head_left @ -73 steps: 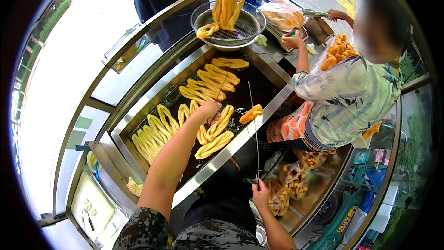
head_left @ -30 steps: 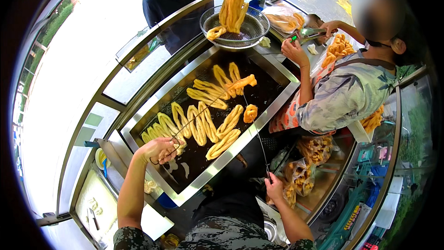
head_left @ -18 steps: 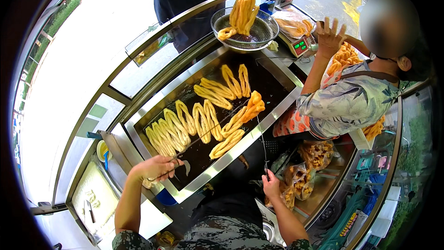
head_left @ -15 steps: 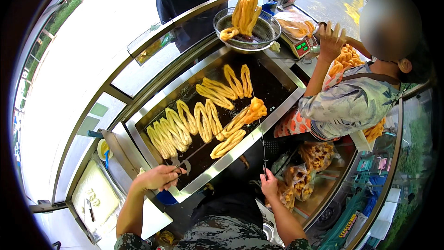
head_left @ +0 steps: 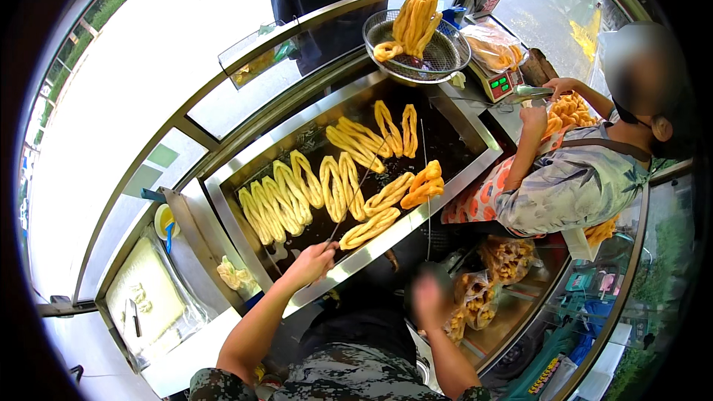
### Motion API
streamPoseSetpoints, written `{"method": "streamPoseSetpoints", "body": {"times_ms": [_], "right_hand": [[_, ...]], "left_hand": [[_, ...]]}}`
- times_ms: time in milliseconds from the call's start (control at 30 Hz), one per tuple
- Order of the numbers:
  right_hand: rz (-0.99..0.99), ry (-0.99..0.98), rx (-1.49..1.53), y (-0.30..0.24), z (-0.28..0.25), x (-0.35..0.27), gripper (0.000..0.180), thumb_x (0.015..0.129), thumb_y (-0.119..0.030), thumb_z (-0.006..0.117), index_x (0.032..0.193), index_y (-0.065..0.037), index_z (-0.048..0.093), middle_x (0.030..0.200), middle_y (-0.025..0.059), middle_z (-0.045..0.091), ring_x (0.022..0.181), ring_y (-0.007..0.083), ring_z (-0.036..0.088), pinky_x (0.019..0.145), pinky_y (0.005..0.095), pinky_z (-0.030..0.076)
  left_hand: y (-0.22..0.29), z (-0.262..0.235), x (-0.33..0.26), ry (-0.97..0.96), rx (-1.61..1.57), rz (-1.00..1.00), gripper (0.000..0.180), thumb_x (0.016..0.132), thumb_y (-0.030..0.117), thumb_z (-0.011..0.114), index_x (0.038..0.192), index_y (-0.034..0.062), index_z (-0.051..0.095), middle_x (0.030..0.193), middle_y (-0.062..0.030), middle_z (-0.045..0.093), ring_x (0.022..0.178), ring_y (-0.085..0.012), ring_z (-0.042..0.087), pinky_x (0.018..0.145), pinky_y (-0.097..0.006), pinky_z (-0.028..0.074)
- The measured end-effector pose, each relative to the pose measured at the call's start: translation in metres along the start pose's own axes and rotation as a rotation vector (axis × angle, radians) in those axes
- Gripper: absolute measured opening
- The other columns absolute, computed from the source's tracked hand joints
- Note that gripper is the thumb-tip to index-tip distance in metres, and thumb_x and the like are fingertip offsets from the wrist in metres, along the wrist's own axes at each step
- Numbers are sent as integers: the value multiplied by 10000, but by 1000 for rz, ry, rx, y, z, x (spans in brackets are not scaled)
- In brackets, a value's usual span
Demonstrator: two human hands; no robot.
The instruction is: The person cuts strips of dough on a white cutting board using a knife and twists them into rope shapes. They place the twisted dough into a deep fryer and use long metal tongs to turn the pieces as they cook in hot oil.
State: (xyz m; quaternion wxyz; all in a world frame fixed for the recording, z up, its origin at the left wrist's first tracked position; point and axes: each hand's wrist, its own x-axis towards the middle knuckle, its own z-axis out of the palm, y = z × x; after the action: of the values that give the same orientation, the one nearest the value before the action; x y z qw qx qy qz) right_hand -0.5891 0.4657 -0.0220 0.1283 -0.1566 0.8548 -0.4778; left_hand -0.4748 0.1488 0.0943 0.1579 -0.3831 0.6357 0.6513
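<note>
My left hand (head_left: 315, 263) is closed round a long thin metal rod (head_left: 355, 194), which slants over the looped fried dough sticks (head_left: 333, 187) in the fryer (head_left: 472, 159). Another long thin rod (head_left: 428, 229) runs up from my right hand (head_left: 431, 298), which is blurred, and passes the deep-golden dough sticks (head_left: 423, 186) near the fryer's front edge. Pale yellow pieces lie in a row in the dark oil, with several more farther back on the right.
A wire basket (head_left: 379, 30) with browned dough sticks rests over the far right corner. A co-worker (head_left: 568, 174) stands at the right, holding metal tongs (head_left: 531, 92) by a scale (head_left: 499, 85). Raw dough (head_left: 152, 289) and a knife (head_left: 135, 319) lie at left. Another person (head_left: 327, 7) stands outside.
My left hand has moved right, its rod now reaching across the middle of the fryer. The golden sticks have shifted slightly right. The co-worker's raised hand has come down, and tongs now show.
</note>
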Motion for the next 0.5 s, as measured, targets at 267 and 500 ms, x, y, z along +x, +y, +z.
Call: {"method": "streamPoseSetpoints", "body": {"times_ms": [267,500], "right_hand": [[-51,29,-15,-15,-8,-3,330,892,-99,618,1184,50,581,839,26,641,727,75,556,699,247,477],[-105,46,-107,-4,-12,-3,325,885,-115,626,1181,18,599,818,24,640,704,85,561,680,259,481]], "left_hand": [[5,51,134,228,560,341,351,952,310,462,1112,20,581,899,-223,658,818,-375,646,735,-460,514],[35,60,154,-79,370,-49,376,993,316,410,1211,41,545,847,-141,648,764,-242,644,641,-371,524]]}}
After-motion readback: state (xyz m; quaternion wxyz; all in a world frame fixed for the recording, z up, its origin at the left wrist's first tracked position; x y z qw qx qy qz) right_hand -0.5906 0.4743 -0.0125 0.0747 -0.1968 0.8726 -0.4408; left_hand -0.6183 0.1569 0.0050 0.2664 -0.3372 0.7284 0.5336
